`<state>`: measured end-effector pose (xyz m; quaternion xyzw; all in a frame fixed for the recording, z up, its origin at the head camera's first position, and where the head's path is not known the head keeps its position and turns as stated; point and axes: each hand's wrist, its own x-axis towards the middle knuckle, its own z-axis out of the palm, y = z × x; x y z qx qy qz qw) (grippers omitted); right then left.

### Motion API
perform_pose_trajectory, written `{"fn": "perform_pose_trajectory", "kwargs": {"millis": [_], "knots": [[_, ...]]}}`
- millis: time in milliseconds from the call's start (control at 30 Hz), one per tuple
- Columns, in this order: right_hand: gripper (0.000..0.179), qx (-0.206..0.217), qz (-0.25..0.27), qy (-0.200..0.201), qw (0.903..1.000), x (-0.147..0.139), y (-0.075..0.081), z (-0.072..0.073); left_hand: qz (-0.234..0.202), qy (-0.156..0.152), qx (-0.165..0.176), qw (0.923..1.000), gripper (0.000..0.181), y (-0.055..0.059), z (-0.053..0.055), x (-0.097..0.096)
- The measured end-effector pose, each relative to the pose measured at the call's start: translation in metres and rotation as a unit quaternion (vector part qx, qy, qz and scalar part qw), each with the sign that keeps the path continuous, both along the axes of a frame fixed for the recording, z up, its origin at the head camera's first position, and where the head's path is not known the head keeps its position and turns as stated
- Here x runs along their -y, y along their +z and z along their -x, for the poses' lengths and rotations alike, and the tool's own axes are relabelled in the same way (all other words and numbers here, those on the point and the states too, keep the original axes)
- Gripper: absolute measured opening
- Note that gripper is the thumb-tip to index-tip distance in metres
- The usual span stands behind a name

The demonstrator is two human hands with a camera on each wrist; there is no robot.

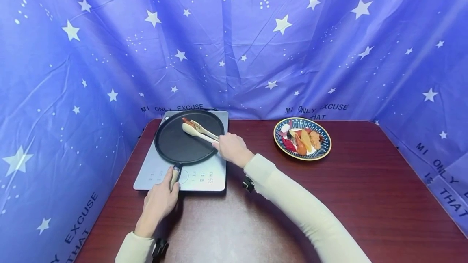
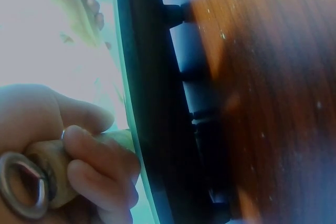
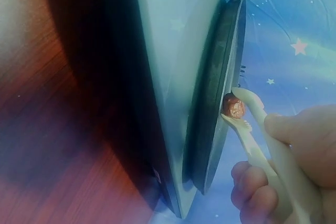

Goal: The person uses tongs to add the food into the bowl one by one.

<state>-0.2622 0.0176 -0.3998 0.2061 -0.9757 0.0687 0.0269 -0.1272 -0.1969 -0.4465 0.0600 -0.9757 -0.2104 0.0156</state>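
My left hand (image 1: pixel 161 200) grips the wooden handle (image 1: pixel 174 177) of a flat black pan (image 1: pixel 179 143); its fingers curl round the handle in the left wrist view, where a metal ring (image 2: pixel 23 184) hangs at the handle's end. Cream-coloured tongs (image 1: pixel 199 132) are held in my right hand (image 1: pixel 234 149), over the right part of the pan. A reddish-brown piece of food (image 1: pixel 188 121) sits between the tong tips. The right wrist view shows this food (image 3: pixel 234 107) clasped by the tips, close by the pan's rim.
The pan rests on a silver induction cooker (image 1: pixel 146 173) at the table's left. A blue patterned plate (image 1: pixel 321 154) holding several toy-like food pieces stands to the right. Blue star-printed curtains (image 1: pixel 234 52) hang behind and beside the reddish wooden table (image 1: pixel 365 182).
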Motion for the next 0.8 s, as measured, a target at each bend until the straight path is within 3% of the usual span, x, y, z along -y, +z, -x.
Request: {"fn": "perform_pose_trajectory", "kwargs": {"millis": [800], "knots": [[0.041, 0.007, -0.001, 0.006, 1.0000, 0.008, 0.004, 0.011, -0.002, 0.000, -0.014, 0.9999, 0.057, -0.004, 0.000, 0.000]]}}
